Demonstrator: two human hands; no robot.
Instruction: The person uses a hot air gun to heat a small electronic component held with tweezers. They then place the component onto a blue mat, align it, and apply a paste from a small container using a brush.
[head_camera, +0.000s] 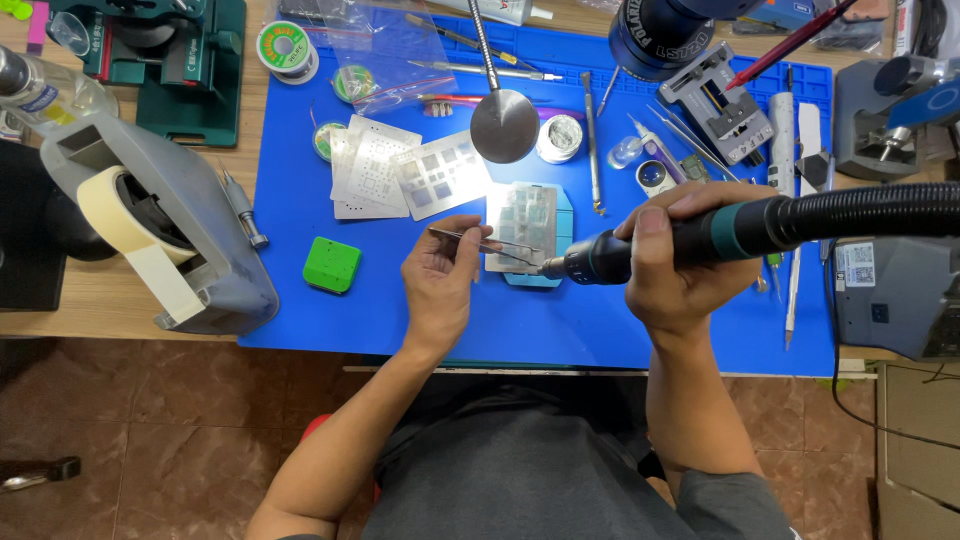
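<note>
Both arms are bare to above the elbow. A grey short-sleeved shirt (700, 500) and dark grey trousers (500, 480) are worn.

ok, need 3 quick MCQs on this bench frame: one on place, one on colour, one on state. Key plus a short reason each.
1. Where does the green square block lie?
A. On the blue mat, left of the left hand
B. On the tape dispenser
C. On the floor

2. What colour is the grip of the hot-air handpiece?
A. Red
B. Teal
C. Yellow

3. What is the left hand doing?
A. Resting empty
B. Holding tweezers
C. Lifting a solder spool

Key:
1 A: the green square block sits on the blue mat, left of the left hand.
2 B: the hot-air handpiece in the right hand has a teal grip.
3 B: its fingers pinch the tweezers, which point toward the metal stencil.
</note>
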